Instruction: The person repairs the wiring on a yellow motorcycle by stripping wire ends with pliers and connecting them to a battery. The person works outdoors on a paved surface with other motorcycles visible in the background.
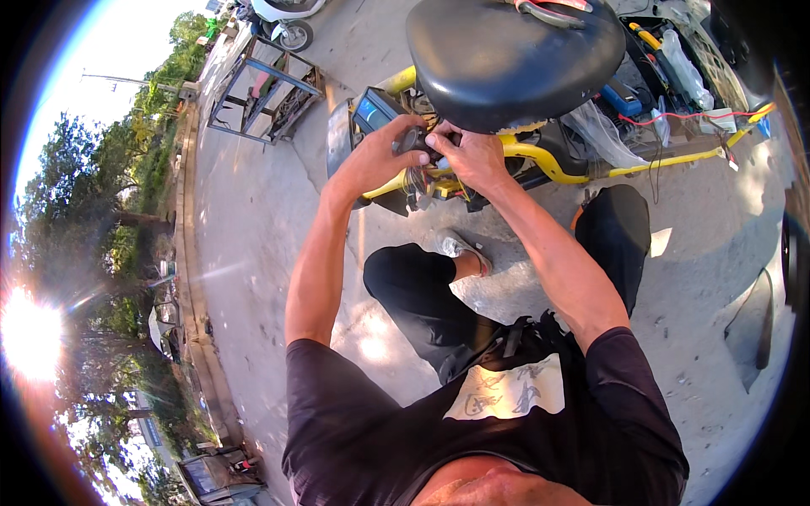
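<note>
- Landmark: black seat (pixel 515 59) of the yellow-framed scooter (pixel 548 160)
- Left hand (pixel 375 160): just below the seat's front edge, fingers clenched around a small dark part (pixel 413 139)
- Right hand (pixel 474 156): beside the left hand, under the seat, fingertips pinching the same dark part
- Wire bundle (pixel 426 181): hanging below the seat, under both hands
- Sandalled foot (pixel 460 246): on the concrete ground (pixel 253 211), below the seat

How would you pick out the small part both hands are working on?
Find the big black seat at top centre, above the yellow frame. Just under the seat's near edge, the left hand and right hand meet over a small dark part. Unlike the loose coloured wires below it, it is solid, dark and pinched between fingers.
</note>
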`<action>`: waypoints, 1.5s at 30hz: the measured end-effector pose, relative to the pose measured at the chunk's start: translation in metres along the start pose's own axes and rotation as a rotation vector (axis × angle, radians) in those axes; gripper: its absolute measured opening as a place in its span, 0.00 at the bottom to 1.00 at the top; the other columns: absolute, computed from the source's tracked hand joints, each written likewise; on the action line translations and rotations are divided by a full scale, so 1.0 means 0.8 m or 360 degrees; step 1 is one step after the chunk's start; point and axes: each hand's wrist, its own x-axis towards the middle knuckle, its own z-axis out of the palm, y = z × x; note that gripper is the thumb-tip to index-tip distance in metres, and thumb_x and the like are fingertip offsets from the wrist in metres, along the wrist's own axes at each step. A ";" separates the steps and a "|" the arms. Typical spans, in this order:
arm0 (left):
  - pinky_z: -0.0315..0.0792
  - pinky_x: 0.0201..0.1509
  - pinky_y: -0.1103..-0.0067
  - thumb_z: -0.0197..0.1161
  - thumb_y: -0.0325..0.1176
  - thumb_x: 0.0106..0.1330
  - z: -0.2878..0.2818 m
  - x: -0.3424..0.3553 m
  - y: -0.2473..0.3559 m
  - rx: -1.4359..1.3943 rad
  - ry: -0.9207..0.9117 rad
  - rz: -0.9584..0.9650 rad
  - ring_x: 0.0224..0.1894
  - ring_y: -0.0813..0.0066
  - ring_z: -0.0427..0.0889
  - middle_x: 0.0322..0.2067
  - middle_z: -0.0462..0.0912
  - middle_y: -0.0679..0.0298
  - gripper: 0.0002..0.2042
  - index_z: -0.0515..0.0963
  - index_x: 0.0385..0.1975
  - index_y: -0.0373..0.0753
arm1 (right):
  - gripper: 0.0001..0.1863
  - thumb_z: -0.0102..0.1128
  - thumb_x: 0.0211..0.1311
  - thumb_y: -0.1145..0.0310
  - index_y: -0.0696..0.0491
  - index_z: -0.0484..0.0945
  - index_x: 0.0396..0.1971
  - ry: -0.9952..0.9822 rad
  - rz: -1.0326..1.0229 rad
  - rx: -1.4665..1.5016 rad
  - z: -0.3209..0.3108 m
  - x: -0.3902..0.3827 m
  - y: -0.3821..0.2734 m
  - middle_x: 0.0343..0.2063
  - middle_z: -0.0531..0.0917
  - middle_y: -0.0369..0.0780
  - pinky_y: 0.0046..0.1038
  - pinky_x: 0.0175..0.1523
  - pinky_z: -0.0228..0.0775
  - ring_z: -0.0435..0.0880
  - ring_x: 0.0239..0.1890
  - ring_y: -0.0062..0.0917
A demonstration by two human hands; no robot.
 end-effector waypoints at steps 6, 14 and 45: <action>0.76 0.62 0.69 0.71 0.40 0.73 0.006 -0.015 0.013 -0.0353 0.0082 -0.0034 0.55 0.65 0.84 0.55 0.84 0.52 0.27 0.74 0.66 0.34 | 0.14 0.73 0.63 0.56 0.52 0.88 0.38 0.0136 0.0092 0.0008 0.012 0.002 0.005 0.29 0.90 0.34 0.32 0.40 0.72 0.83 0.30 0.24; 0.77 0.58 0.72 0.69 0.36 0.75 -0.012 -0.019 0.036 -0.0428 -0.0097 -0.0047 0.49 0.71 0.85 0.44 0.87 0.56 0.27 0.70 0.70 0.35 | 0.13 0.71 0.64 0.56 0.50 0.90 0.38 0.0059 0.0149 -0.0132 0.006 0.002 -0.009 0.29 0.90 0.36 0.34 0.40 0.73 0.85 0.31 0.30; 0.77 0.63 0.65 0.69 0.28 0.68 -0.002 0.008 0.028 0.0465 0.0304 0.0431 0.59 0.53 0.83 0.55 0.86 0.59 0.10 0.85 0.47 0.38 | 0.04 0.71 0.66 0.73 0.59 0.87 0.36 0.0012 0.0055 0.0494 0.016 0.004 0.020 0.32 0.91 0.35 0.25 0.43 0.76 0.86 0.35 0.16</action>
